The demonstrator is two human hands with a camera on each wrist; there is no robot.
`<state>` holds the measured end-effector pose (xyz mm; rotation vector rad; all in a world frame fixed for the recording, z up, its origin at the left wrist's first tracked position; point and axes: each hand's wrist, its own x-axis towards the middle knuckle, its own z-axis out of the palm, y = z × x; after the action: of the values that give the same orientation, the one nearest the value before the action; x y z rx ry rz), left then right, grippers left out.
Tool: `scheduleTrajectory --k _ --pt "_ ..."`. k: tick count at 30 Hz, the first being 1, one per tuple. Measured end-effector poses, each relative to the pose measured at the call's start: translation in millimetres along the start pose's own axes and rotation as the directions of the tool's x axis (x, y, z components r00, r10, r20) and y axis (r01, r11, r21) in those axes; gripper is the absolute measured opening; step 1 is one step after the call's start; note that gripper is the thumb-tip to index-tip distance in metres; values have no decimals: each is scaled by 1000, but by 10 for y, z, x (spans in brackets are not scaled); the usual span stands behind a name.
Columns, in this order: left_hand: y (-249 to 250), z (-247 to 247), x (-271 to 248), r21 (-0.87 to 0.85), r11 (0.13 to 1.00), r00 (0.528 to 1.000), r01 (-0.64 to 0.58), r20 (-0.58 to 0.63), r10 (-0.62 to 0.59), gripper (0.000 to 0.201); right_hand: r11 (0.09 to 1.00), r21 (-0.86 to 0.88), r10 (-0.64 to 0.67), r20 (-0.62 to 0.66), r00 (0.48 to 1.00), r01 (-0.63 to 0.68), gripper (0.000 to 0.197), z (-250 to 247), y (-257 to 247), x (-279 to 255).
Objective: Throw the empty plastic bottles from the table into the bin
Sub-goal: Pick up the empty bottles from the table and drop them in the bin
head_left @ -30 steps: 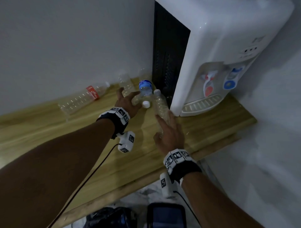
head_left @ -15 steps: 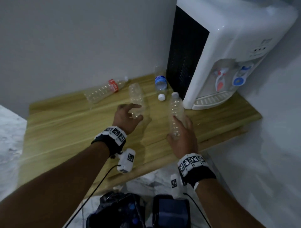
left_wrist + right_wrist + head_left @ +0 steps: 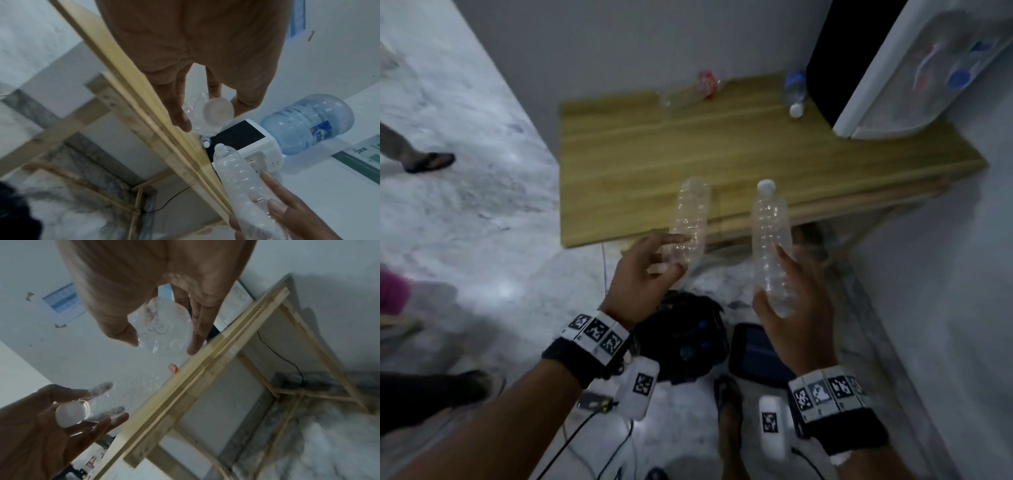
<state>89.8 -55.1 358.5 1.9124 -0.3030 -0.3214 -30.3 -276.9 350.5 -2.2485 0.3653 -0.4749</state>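
The uncapped bottle (image 3: 690,222) is gripped near its base by the left hand (image 3: 643,274), fingers curled round it, just off the table's (image 3: 640,161) near edge. The capped bottle (image 3: 772,246) stands upright in the right hand (image 3: 796,305), thumb and fingers wrapped round its lower half, also off that edge. On the table's far side lie a red-labelled bottle (image 3: 693,90) and a blue-labelled bottle (image 3: 795,92), the latter beside the dispenser (image 3: 914,68).
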Motion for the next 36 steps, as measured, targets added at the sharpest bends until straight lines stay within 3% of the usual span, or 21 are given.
scheduleTrajectory --k 6,12,20,23,25,27,33,36 --pt "-725 -170 -1160 -41 982 983 185 4 -185 35 984 122 109 178 978 -132 64 421 0 -1055" --pt "-1580 49 -1677 -58 899 901 434 57 -431 32 929 41 320 406 856 -367 57 1041 591 -1468" --pt "-2770 709 -1136 -6 740 740 672 41 -672 15 817 -144 534 555 638 -559 61 2256 1583 -1310" --pt "-3223 945 -841 45 695 693 718 44 -719 28 791 -180 565 581 585 -585 59 2687 1895 -1168" --pt "-3599 1093 -680 76 674 673 735 45 -739 59 777 -192 580 587 564 -599 59 2925 2067 -1074" --pt "-3932 1218 -550 93 659 658 747 40 -752 73 768 -211 595 582 553 -605 60 3125 2225 -994" --pt "-4124 1350 -326 43 616 618 786 -21 -786 70 730 -248 646 556 524 -637 60 3328 2535 -846" --pt "-4186 1348 -373 -31 618 617 786 -28 -786 45 724 -263 655 552 516 -638 60 3184 2509 -844"
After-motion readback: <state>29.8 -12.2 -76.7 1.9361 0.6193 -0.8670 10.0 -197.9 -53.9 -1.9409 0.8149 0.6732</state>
